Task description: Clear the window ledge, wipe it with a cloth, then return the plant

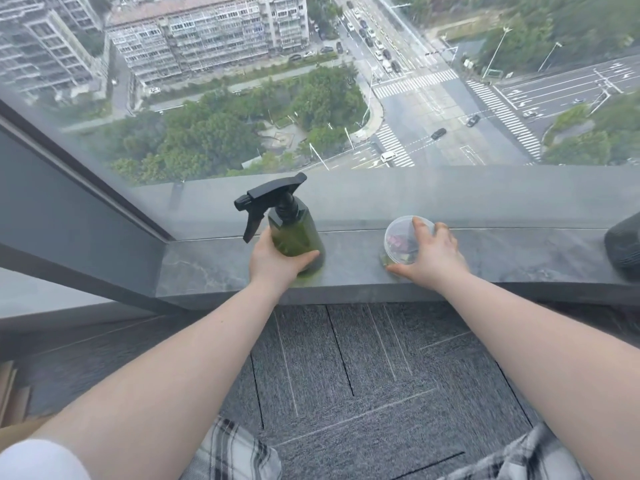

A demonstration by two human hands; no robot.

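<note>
A green spray bottle with a black trigger head stands on the grey stone window ledge, and my left hand is wrapped around its lower body. To the right, a clear round plastic container with small coloured things inside sits on the ledge. My right hand grips it from the right side, fingers over its rim. No plant and no cloth are in view.
A dark rounded object stands on the ledge at the far right edge. The window glass rises right behind the ledge, with a dark frame post at the left. Grey carpet tiles lie below; cardboard edges show at the lower left.
</note>
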